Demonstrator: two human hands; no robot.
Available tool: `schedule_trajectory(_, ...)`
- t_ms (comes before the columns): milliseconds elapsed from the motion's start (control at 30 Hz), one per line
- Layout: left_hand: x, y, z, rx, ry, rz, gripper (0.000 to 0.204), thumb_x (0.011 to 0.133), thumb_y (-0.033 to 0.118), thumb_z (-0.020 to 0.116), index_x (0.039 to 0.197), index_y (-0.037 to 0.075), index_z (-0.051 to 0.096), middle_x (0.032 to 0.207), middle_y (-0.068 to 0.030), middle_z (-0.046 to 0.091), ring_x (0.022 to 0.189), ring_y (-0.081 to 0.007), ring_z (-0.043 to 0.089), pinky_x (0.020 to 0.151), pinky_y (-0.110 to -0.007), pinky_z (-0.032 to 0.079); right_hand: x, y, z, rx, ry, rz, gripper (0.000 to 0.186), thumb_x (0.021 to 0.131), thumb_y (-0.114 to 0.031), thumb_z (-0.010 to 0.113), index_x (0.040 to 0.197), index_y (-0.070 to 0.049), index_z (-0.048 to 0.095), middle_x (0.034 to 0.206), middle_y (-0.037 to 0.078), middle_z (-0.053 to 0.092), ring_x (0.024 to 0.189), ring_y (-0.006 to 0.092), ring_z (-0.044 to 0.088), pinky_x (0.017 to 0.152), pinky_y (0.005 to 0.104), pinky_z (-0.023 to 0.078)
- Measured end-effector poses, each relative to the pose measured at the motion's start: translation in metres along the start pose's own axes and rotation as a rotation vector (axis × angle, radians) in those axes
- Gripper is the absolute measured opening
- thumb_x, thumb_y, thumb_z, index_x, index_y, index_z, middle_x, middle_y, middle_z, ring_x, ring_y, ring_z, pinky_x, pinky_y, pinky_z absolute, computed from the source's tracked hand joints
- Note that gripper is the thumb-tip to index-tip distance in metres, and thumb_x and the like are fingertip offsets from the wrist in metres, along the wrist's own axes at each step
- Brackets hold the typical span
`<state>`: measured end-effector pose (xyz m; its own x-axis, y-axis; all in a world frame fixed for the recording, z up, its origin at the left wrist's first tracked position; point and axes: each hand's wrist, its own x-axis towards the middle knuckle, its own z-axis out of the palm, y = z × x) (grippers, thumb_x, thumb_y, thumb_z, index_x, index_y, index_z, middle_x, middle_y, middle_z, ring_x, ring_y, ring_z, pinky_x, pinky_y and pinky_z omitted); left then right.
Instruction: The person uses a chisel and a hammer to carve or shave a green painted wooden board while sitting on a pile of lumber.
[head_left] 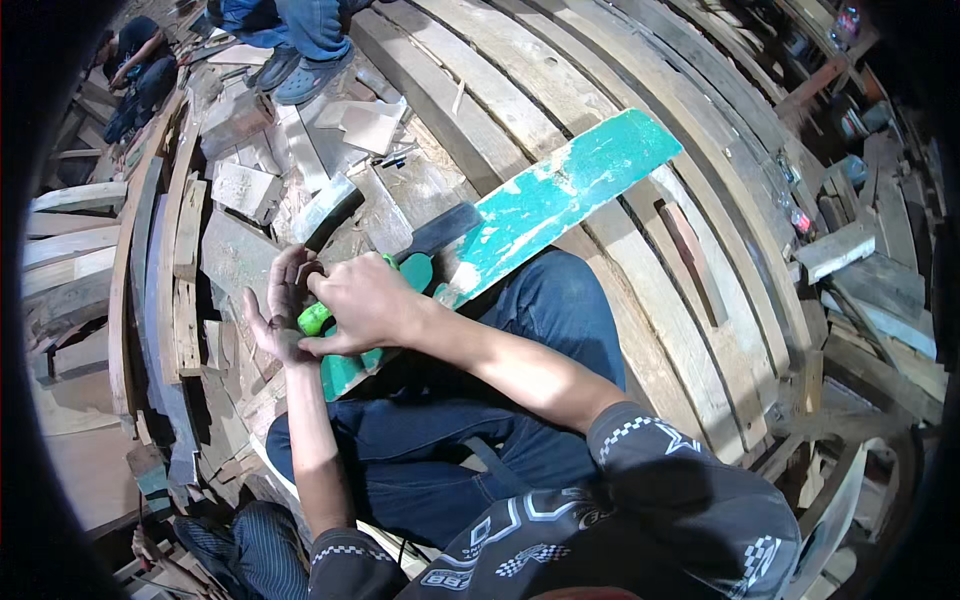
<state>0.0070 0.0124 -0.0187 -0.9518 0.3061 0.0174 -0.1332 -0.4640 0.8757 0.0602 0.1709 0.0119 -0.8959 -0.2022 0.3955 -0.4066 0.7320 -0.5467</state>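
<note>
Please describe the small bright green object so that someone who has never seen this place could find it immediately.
Start from the long teal plank lying across the person's lap over the bare wood boards. Follow it down to its near end, where the two hands meet. The green object sits there between the left hand and right hand; its vivid lime colour is much brighter than the plank's worn paint.

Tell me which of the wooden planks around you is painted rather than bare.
The teal-painted plank lying across your lap, running from your hands up to the right. The planks around it are bare, weathered grey-brown wood; it alone carries chipped green paint.
</note>
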Motion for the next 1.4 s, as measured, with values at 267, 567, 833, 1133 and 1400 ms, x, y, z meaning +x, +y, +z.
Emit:
schedule_trajectory(267,-0.008,-0.007,0.01,-0.01,-0.118,-0.021,0.077,0.097,0.061,0.029,0.134,-0.002,0.053,0.126,-0.0131,0.059,0.116,-0.0238,0.053,0.106,-0.036,0.037,0.001,0.017,-0.003,0.007,-0.209,-0.092,0.05,0.067,-0.039,0.079,0.091,0.002,0.061,0.075,0.019,0.068,0.073,0.0375,0.07,0.067,0.0479,0.056)
schedule_trajectory(567,-0.016,-0.028,0.023,0.023,-0.047,-0.041,0.084,0.092,0.066,0.034,0.14,-0.002,0.047,0.133,-0.0158,0.053,0.124,-0.0255,0.047,0.111,-0.038,0.031,0.001,0.032,-0.028,-0.13,-0.449,0.058,0.052,0.065,-0.051,0.082,0.081,-0.001,0.073,0.078,0.019,0.072,0.079,0.0359,0.072,0.072,0.0452,0.057)
schedule_trajectory(833,-0.025,0.018,0.035,-0.291,0.121,0.186,0.072,0.093,0.062,0.037,0.123,0.0,0.055,0.095,-0.0092,0.052,0.075,-0.0197,0.046,0.07,-0.031,0.04,0.001,0.005,-0.014,-0.019,-0.286,0.054,0.061,0.064,-0.057,0.078,0.072,0.003,0.072,0.069,0.023,0.068,0.069,0.0399,0.07,0.07,0.0475,0.056)
schedule_trajectory(1133,-0.034,0.019,0.032,-0.308,-0.09,0.117,0.062,0.093,0.06,0.043,0.11,0.002,0.056,0.068,-0.0051,0.043,0.048,-0.0145,0.037,0.047,-0.027,0.032,0.003,0.001,-0.02,-0.048,-0.361,0.074,0.046,0.063,-0.043,0.081,0.073,0.001,0.073,0.073,0.022,0.07,0.073,0.038,0.072,0.072,0.0474,0.056)
schedule_trajectory(1400,-0.04,0.013,0.007,-0.259,-0.102,0.145,0.069,0.09,0.061,0.042,0.12,0.001,0.059,0.078,-0.0081,0.05,0.063,-0.021,0.047,0.058,-0.032,0.042,0.005,0.0,-0.003,-0.042,-0.346,0.048,0.029,0.058,-0.027,0.074,0.069,0.0,0.072,0.069,0.024,0.068,0.069,0.0387,0.071,0.066,0.0467,0.057)
